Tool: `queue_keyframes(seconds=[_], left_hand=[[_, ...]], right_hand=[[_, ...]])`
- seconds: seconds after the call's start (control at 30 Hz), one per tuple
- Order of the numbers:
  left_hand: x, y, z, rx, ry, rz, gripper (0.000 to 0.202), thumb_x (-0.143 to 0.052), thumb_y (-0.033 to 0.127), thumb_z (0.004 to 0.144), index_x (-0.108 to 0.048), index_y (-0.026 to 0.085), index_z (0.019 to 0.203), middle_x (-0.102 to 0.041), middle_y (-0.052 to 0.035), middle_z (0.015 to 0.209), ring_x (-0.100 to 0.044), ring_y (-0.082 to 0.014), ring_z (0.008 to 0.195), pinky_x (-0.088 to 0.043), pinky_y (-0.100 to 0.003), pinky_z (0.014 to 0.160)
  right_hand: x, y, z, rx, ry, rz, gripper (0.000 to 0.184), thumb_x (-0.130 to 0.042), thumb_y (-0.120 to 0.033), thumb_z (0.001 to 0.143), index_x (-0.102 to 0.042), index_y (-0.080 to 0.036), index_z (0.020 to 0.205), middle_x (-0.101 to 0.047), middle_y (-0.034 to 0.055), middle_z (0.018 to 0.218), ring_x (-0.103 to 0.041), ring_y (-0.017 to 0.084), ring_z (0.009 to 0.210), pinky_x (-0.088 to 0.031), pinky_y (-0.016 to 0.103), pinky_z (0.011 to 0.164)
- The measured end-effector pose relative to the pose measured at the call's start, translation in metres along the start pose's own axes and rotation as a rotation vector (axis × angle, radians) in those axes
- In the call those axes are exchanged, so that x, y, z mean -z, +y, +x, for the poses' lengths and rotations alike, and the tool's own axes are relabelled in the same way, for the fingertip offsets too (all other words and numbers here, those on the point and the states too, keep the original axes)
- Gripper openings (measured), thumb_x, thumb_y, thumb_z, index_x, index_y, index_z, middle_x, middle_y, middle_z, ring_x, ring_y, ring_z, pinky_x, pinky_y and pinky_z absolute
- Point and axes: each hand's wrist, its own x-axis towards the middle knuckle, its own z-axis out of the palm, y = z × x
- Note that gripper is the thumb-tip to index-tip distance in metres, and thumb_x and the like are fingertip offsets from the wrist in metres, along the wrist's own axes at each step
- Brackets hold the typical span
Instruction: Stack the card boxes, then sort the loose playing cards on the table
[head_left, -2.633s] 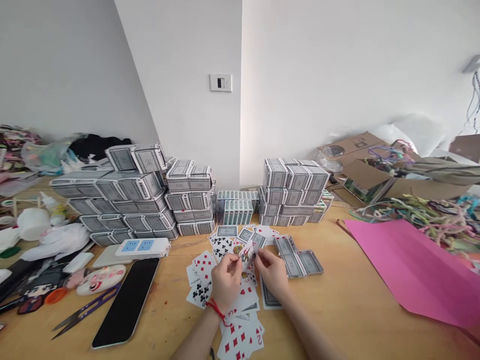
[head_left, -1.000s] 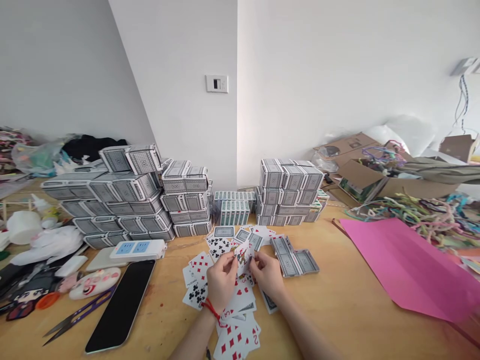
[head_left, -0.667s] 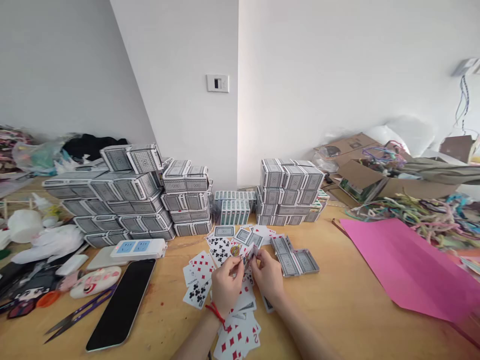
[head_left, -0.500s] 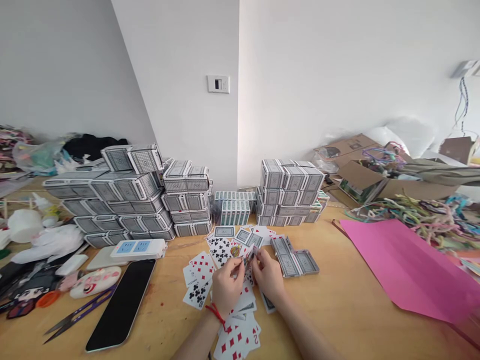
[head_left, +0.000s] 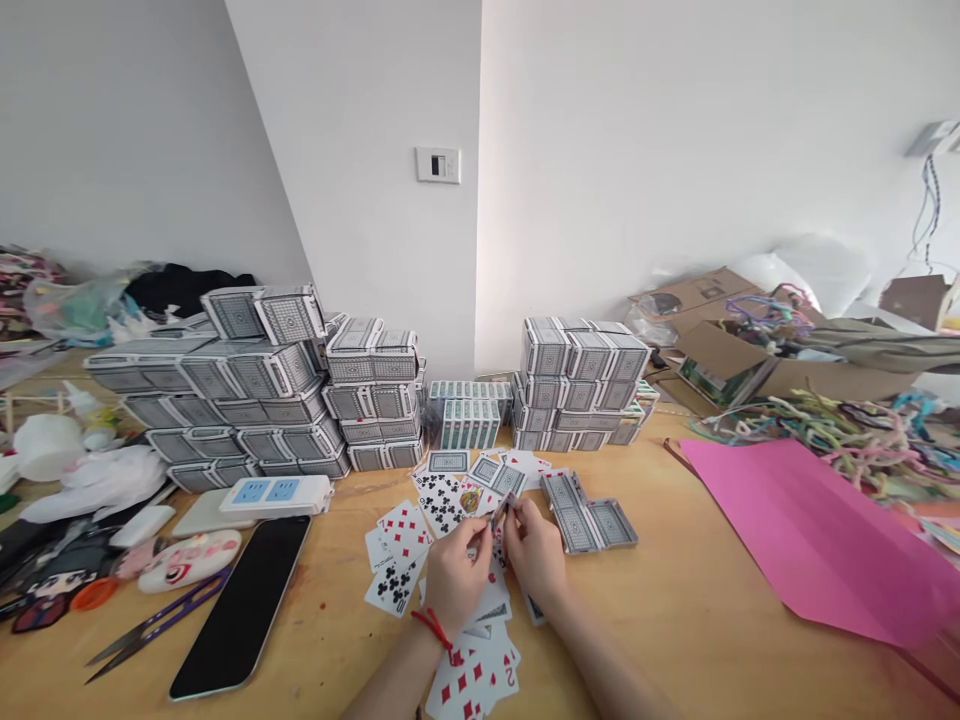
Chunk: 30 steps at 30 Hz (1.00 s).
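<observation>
My left hand point(head_left: 459, 570), with a red string at the wrist, pinches one side of a playing card point(head_left: 504, 510) that is seen nearly edge-on. My right hand point(head_left: 536, 550) grips the card's other side, fingertips close to the left ones. Beneath and around both hands lie loose playing cards point(head_left: 405, 532), some face up, others showing grey patterned backs. Just right of my right hand sits a joined piece made of folded cards point(head_left: 589, 520), shaped like an L with an open tray-like part. My fingers cover much of the held card.
Stacked blocks of folded cards point(head_left: 247, 370) stand at the back left, another stack point(head_left: 581, 385) at the back right. Green card packs point(head_left: 471, 424) sit between. Leftward are a phone point(head_left: 244, 610), scissors point(head_left: 157, 625) and a power strip point(head_left: 277, 495); rightward, pink paper point(head_left: 817, 540) and yarn point(head_left: 840, 440).
The held card has tilted slightly between my fingertips, and its face shows less. Both hands stay in nearly the same place; the view has shifted very slightly.
</observation>
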Motion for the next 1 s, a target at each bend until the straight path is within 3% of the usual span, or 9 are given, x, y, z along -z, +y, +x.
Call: queue_keyframes(seconds=[0.1, 0.23, 0.37, 0.53, 0.7, 0.87, 1.0], left_hand=[[-0.0001, 0.0000, 0.0004, -0.004, 0.000, -0.004, 0.008, -0.049, 0.018, 0.078, -0.057, 0.019, 0.077, -0.066, -0.0003, 0.067, -0.063, -0.0113, 0.058, -0.050, -0.019, 0.058], [0.0000, 0.0011, 0.0009, -0.029, 0.006, 0.039, 0.009, -0.048, 0.019, 0.079, -0.057, 0.019, 0.076, -0.066, 0.0004, 0.063, -0.062, -0.0109, 0.055, -0.049, -0.018, 0.055], [0.0000, 0.0003, 0.0002, -0.045, 0.005, 0.086, 0.010, -0.048, 0.018, 0.079, -0.057, 0.019, 0.076, -0.065, 0.0008, 0.063, -0.062, -0.0106, 0.055, -0.048, -0.018, 0.054], [-0.0001, -0.0009, -0.0003, -0.130, 0.006, 0.145, 0.010, -0.048, 0.018, 0.079, -0.058, 0.019, 0.075, -0.066, 0.0003, 0.064, -0.062, -0.0103, 0.053, -0.047, -0.018, 0.054], [-0.0002, -0.0001, 0.0008, -0.217, 0.014, 0.181, 0.010, -0.048, 0.016, 0.080, -0.057, 0.018, 0.076, -0.066, 0.0001, 0.062, -0.061, -0.0104, 0.051, -0.046, -0.019, 0.051], [0.0002, -0.0009, 0.0007, -0.253, -0.001, 0.202, 0.010, -0.047, 0.015, 0.080, -0.057, 0.019, 0.080, -0.067, -0.0007, 0.064, -0.063, -0.0117, 0.055, -0.047, -0.020, 0.053], [-0.0001, -0.0023, -0.0002, -0.260, -0.010, 0.260, 0.011, -0.046, 0.015, 0.080, -0.057, 0.019, 0.078, -0.066, -0.0004, 0.061, -0.063, -0.0119, 0.053, -0.046, -0.020, 0.051]], right_hand=[[-0.0011, 0.0011, 0.0000, 0.013, -0.021, 0.000, 0.027, -0.032, -0.032, 0.084, -0.053, -0.017, 0.090, -0.059, -0.0003, 0.054, -0.048, 0.013, 0.039, -0.034, 0.021, 0.043], [-0.0019, 0.0030, -0.0001, 0.005, -0.001, -0.124, 0.025, -0.034, -0.033, 0.083, -0.052, -0.019, 0.075, -0.054, -0.0010, 0.048, -0.049, 0.014, 0.041, -0.031, 0.022, 0.043], [-0.0007, 0.0023, -0.0001, 0.022, -0.013, -0.121, 0.023, -0.033, -0.032, 0.084, -0.052, -0.018, 0.084, -0.056, -0.0014, 0.050, -0.050, 0.014, 0.040, -0.032, 0.021, 0.043], [-0.0001, -0.0006, -0.0019, 0.052, 0.062, -0.173, 0.023, -0.033, -0.032, 0.084, -0.049, -0.019, 0.075, -0.053, -0.0017, 0.046, -0.049, 0.014, 0.038, -0.031, 0.022, 0.042], [0.0008, -0.0015, -0.0013, 0.102, 0.064, -0.109, 0.023, -0.029, -0.031, 0.086, -0.047, -0.016, 0.091, -0.061, 0.0017, 0.059, -0.054, 0.014, 0.042, -0.034, 0.022, 0.042], [-0.0016, 0.0010, 0.0001, 0.121, 0.093, -0.220, 0.020, -0.028, -0.029, 0.086, -0.043, -0.019, 0.077, -0.059, 0.0006, 0.053, -0.052, 0.015, 0.037, -0.026, 0.023, 0.037], [-0.0006, -0.0007, -0.0001, 0.117, 0.081, -0.264, 0.020, -0.028, -0.028, 0.087, -0.044, -0.018, 0.080, -0.058, -0.0001, 0.052, -0.053, 0.014, 0.037, -0.025, 0.022, 0.037]])
